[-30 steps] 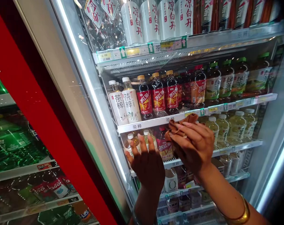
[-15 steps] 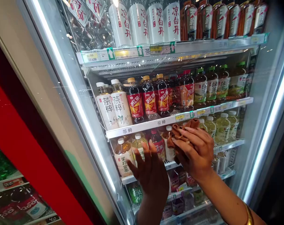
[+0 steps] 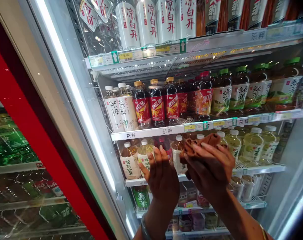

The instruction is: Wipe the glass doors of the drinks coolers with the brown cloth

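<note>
Grasping bunched brown cloth (image 3: 204, 146) in right hand (image 3: 213, 166), with fingers closed on it, beside left hand (image 3: 163, 180), in front of white-capped bottles (image 3: 130, 164). Holding left hand open, with palm toward drinks cooler (image 3: 63, 80); cannot tell if touching it. Wearing dark bangle (image 3: 143, 228) on left wrist, gold-coloured band (image 3: 263, 232) on right forearm.

Up top, white bottles (image 3: 147, 25) with red lettering line a shelf (image 3: 218, 38). Below, red-labelled bottles (image 3: 156, 106) stand between white-capped bottles (image 3: 126, 113) and green-capped ones (image 3: 221, 93). A bright light strip (image 3: 66, 76) slants down beside them, left of the shelves.
</note>
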### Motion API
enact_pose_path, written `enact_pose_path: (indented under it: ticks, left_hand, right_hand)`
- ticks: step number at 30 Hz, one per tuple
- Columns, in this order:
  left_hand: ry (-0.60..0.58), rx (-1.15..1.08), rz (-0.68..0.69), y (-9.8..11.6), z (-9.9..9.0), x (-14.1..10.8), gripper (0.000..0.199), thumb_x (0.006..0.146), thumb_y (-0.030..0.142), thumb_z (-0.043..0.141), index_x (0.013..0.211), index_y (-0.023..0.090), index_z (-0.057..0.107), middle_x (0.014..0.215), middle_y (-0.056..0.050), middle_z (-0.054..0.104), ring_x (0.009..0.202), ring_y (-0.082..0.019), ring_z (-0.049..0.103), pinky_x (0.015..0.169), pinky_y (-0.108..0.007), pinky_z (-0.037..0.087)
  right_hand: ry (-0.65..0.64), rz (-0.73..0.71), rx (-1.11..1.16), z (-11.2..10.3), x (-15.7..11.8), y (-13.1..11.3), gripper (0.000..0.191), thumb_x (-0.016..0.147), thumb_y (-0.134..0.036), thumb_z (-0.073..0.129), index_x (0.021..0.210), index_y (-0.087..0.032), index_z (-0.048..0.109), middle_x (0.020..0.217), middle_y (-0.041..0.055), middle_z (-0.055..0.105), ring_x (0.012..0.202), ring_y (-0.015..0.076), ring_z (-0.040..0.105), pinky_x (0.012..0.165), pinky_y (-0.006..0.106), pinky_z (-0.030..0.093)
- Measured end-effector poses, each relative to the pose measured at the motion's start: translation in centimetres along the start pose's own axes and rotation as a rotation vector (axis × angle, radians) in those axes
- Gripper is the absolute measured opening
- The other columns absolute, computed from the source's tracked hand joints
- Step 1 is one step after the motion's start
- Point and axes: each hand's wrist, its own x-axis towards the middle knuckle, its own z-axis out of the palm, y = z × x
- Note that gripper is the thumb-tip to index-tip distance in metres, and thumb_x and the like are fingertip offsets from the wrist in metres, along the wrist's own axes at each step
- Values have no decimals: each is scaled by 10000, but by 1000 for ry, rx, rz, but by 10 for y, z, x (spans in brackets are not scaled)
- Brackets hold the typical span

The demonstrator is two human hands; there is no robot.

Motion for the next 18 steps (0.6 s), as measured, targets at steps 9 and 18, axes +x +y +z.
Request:
enact_pose_path:
  ticks: [9,18]
  left_hand:
    - [-34,93,21,36,8,7,685,1023,81,458,1667,53,228,1644,-229,438,1644,-273,174,1368,-559,35]
    - [11,53,139,76,18,17,639,1064,128,394,1668,37,207,1697,-224,325,1652,-264,126,1370,-501,53]
  right_hand:
    - [1,-18,50,-11,4,35,215,836,-193,842,1007,-292,756,1120,5,784,1193,208,694,1153,465,466]
    - [5,-11,73,-27,-15,58,271,830,-167,846,1065,-284,777,1102,9,801,1144,226,727,1093,437,510]
